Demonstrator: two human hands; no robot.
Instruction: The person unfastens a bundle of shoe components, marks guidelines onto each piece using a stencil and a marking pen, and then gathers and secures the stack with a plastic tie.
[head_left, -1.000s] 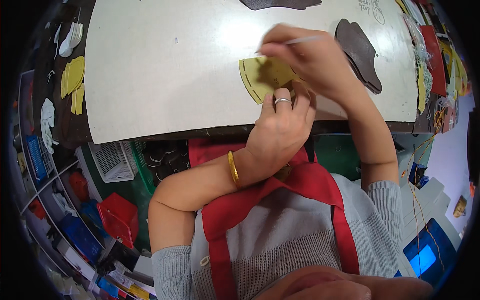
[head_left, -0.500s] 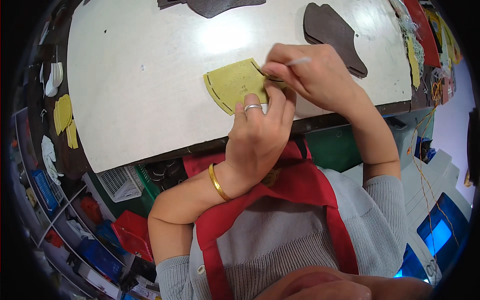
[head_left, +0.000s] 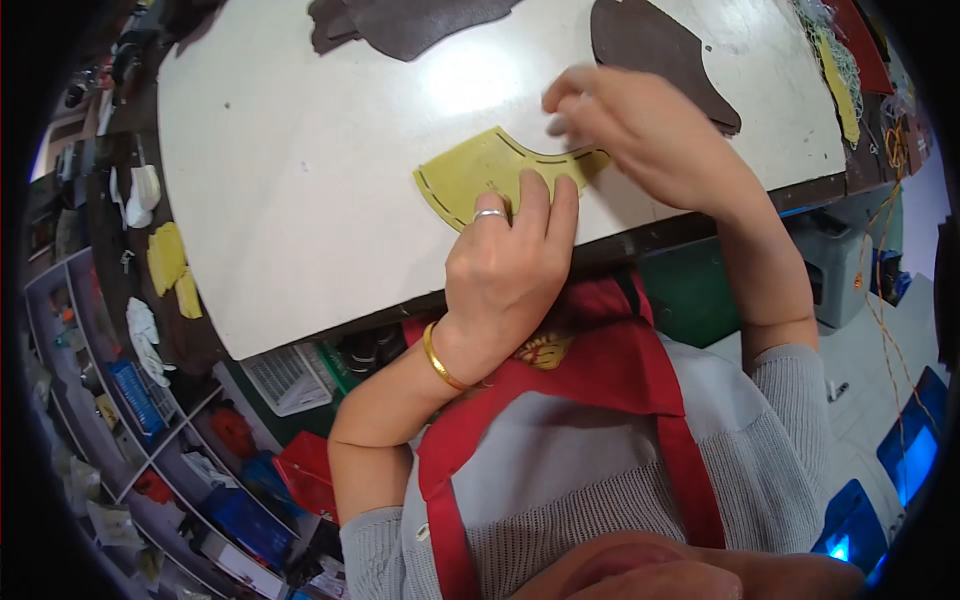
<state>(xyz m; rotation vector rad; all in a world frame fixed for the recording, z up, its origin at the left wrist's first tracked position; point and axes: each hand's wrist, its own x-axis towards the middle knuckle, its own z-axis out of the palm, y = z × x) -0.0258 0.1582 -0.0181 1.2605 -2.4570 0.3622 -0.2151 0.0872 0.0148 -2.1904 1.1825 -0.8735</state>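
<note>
A yellow curved pattern piece (head_left: 465, 170) with dark dashed slots along its edges lies flat on the white tabletop. My left hand (head_left: 512, 255), with a ring and a gold bangle, presses it down with fingers spread over its near part. Its lower edge is hidden under those fingers. Above the narrow right end of the pattern piece hovers my right hand (head_left: 640, 130), blurred, its fingers curled together. A small grey tip of a thin pen-like stick (head_left: 556, 126) shows below them; the rest is hidden.
Dark brown cut pieces (head_left: 655, 55) are stacked at the far right, with more dark pieces (head_left: 410, 25) at the far edge. Yellow scraps (head_left: 165, 258) and a white glove (head_left: 143, 335) lie left of the white board (head_left: 300, 240). Shelving (head_left: 130, 465) stands lower left.
My right hand has lifted off the pattern piece, uncovering its curved upper edge and narrow right end. My left hand still presses on the piece. The view has shifted slightly.
</note>
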